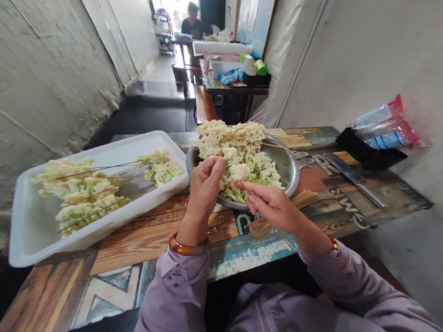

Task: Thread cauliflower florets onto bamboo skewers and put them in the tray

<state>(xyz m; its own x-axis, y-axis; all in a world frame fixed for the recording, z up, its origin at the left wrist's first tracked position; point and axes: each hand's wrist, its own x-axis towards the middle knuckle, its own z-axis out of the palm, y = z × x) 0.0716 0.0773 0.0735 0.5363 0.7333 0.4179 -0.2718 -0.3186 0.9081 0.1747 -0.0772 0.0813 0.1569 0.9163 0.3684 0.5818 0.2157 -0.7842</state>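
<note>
A round metal bowl (294, 173) full of cauliflower florets (257, 163) stands in front of me. My left hand (206, 181) is closed in a pinch at its near left side, with a cauliflower floret at the fingertips. At the near rim, my right hand (269, 203) pinches a thin skewer, of which only a little shows against the cauliflower. Beneath the right hand lies a bundle of bamboo skewers (305, 198) on the table. Skewered cauliflower (89, 189) lies in a white plastic tray (98, 236) on the left, and several sticks rest across the bowl's far side.
A cleaver (355, 178) lies on the patterned wooden table (136, 254) at the right. Beyond it are plastic packages (381, 125) in a black holder (382, 157). Farther back stand a cluttered table (223, 88) and a seated person (192, 27). Walls close in both sides.
</note>
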